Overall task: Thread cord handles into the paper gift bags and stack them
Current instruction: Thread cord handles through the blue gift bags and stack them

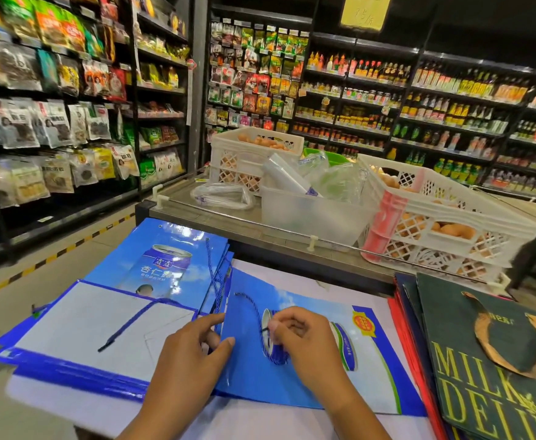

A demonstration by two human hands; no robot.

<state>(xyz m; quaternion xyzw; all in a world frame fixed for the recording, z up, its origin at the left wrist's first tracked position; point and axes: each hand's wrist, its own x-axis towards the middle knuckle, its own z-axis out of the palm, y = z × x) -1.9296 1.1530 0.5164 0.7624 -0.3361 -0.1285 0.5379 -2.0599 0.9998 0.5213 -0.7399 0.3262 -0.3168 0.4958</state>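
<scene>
A flat blue paper gift bag (317,369) printed with a can lies on the white table in front of me. A dark blue cord (254,308) loops across it. My right hand (304,341) pinches the cord's end over the can picture. My left hand (193,354) grips the bag's left edge, thumb on top. To the left lies a pile of blue bags (165,265); the nearest one (79,328) shows its white side with a blue cord (126,325) across it.
A stack of dark green and red bags (489,360) with a gold handle sits at the right. Behind the table stands a counter with white egg crates (444,217), a clear plastic bin (311,214) and plastic bags. Shop shelves surround the area.
</scene>
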